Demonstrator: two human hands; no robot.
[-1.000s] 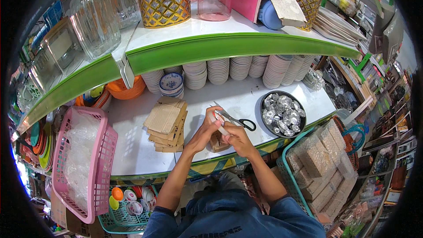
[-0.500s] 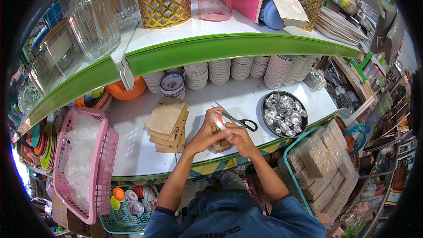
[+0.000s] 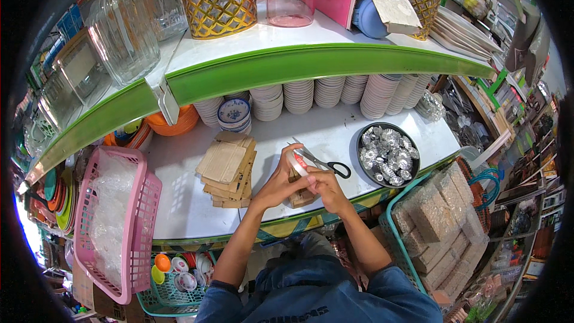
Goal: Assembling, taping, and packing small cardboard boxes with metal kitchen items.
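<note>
In front of my body both hands meet over the shelf's near edge. My left hand (image 3: pixel 278 183) is closed around a roll of tape (image 3: pixel 298 163), white with a red inner side. The fingers of my right hand (image 3: pixel 327 191) are pinched together beside the roll; what lies between them is too small to make out. Partly hidden under my hands is a brown cardboard piece (image 3: pixel 301 200). Just beyond the roll lie black-handled scissors (image 3: pixel 335 168). Left of my hands is a stack of flattened cardboard pieces (image 3: pixel 222 164).
A dark round pan (image 3: pixel 362 167) holds several crinkled silver pieces. Stacked white bowls (image 3: pixel 298 97) line the back beneath a green-edged upper shelf (image 3: pixel 323 60). A pink basket (image 3: pixel 135 221) of clear wrap stands left; a teal basket (image 3: pixel 402 250) of bubble-wrapped boxes stands right.
The tape roll has turned slightly, showing more of its red inner side. My hands stay in nearly the same place.
</note>
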